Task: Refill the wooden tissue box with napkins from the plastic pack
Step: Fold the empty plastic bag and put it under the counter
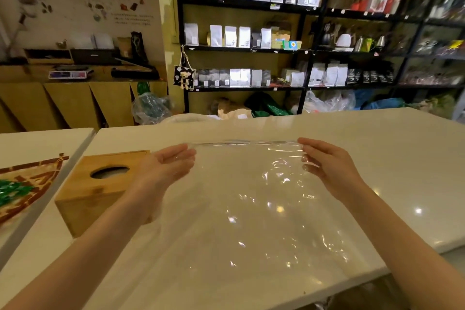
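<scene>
A clear plastic pack (251,199) is stretched flat above the white counter, and no napkins show inside it. My left hand (166,171) holds its upper left corner, palm turned up. Its upper right corner is pinched by my right hand (327,163). The wooden tissue box (98,189) stands upright at the left of my left hand, partly behind my wrist. A pale surface shows inside its oval top opening (110,171); I cannot tell whether it is napkins.
The white counter (377,163) runs wide to the right and far side. A second white table with a patterned sheet (22,189) adjoins on the left. Black shelves of bags (251,33) and wooden cabinets (75,103) stand behind.
</scene>
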Demonstrator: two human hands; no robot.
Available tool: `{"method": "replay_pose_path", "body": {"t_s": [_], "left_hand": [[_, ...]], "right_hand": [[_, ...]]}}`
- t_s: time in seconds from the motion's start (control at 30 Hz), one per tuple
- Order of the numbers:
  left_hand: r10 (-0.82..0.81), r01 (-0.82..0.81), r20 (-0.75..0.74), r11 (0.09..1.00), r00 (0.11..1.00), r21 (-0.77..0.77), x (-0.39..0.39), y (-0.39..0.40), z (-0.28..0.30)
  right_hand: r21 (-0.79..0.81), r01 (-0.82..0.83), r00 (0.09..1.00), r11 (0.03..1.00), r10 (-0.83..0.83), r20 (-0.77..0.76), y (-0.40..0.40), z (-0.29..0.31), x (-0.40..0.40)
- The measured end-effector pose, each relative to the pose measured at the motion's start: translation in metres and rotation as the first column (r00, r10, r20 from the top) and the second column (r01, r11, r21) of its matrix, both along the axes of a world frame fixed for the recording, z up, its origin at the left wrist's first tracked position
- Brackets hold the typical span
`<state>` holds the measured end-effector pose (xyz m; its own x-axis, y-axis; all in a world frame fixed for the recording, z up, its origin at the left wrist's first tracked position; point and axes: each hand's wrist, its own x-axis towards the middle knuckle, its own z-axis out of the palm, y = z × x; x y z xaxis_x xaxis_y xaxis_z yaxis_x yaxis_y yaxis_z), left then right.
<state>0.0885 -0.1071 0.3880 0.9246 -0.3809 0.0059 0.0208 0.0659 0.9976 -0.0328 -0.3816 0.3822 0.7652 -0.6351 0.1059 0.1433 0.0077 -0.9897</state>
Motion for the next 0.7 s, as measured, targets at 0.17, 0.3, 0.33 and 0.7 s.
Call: {"method": "replay_pose_path", "body": {"t_s": [0.17, 0.3, 0.33, 0.7], "left_hand": [[0.114, -0.215, 0.421, 0.956, 0.900, 0.201, 0.007, -0.001, 0.021], [0.170, -0.389, 0.639, 0.895, 0.750, 0.219, 0.012, 0.005, 0.032], [0.176, -0.404, 0.662, 0.891, 0.729, 0.208, 0.013, 0.007, 0.033], [-0.058, -0.038, 0.586, 0.988, 0.808, 0.151, 0.009, 0.006, 0.067]], "right_hand": [[-0.276, -0.024, 0.999, 0.961, 0.014, -0.037, 0.004, 0.020, 0.000], [-0.542, -0.013, 0.993, 0.840, -0.053, -0.106, 0.009, 0.027, 0.002], [-0.615, 0.002, 0.990, 0.788, -0.089, -0.111, 0.010, 0.026, 0.004], [-0.932, -0.208, 0.967, 0.297, -0.084, -0.242, 0.037, 0.052, 0.027]]}}
